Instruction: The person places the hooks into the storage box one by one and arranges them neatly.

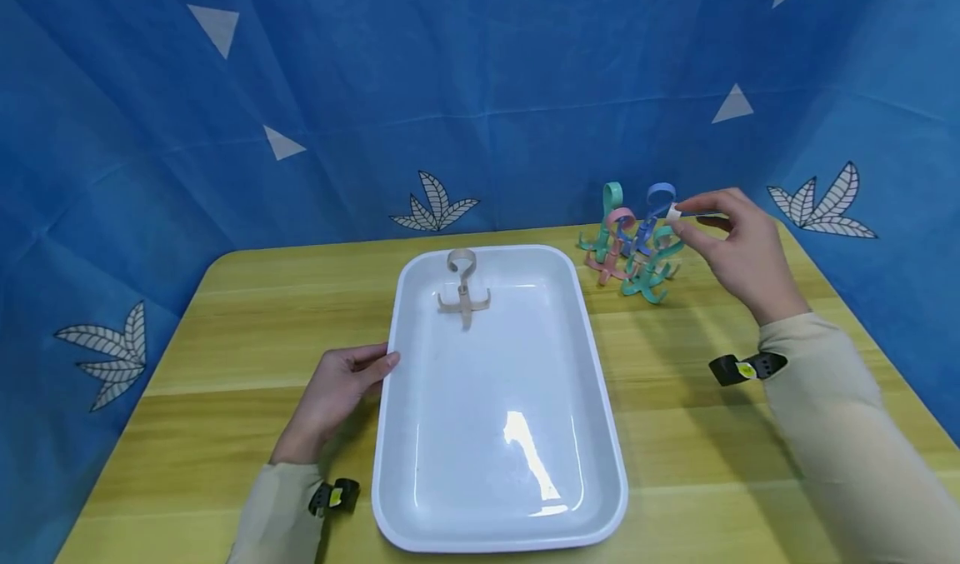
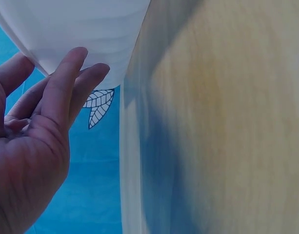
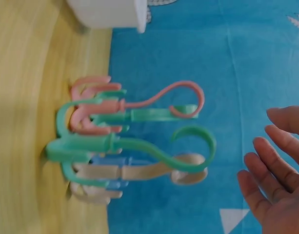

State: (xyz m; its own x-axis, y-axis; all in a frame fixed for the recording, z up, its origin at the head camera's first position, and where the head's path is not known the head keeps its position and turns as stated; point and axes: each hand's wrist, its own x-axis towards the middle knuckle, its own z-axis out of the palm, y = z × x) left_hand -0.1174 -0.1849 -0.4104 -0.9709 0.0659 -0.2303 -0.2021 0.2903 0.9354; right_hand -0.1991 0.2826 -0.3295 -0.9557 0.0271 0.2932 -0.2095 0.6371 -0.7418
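Observation:
A white tray (image 1: 495,431) lies lengthwise in front of me, with a beige claw hook (image 1: 464,304) standing inside at its far end. My left hand (image 1: 337,393) holds the tray's left rim, thumb over the edge and fingers against the outer wall. At the back right, my right hand (image 1: 738,252) hovers by a cluster of claw hooks. Its fingers are spread apart in the right wrist view, a gap away from the loop of another beige hook (image 3: 147,172). Around that one stand a pink hook (image 1: 609,266), a blue hook (image 1: 642,235) and two green hooks (image 1: 647,281).
The yellow wood-grain table (image 1: 262,331) backs onto a blue cloth (image 1: 360,64) with white triangles and leaf prints. The hooks in the cluster crowd together and overlap beyond the tray's far right corner. Dark straps (image 1: 748,369) hang at both wrists.

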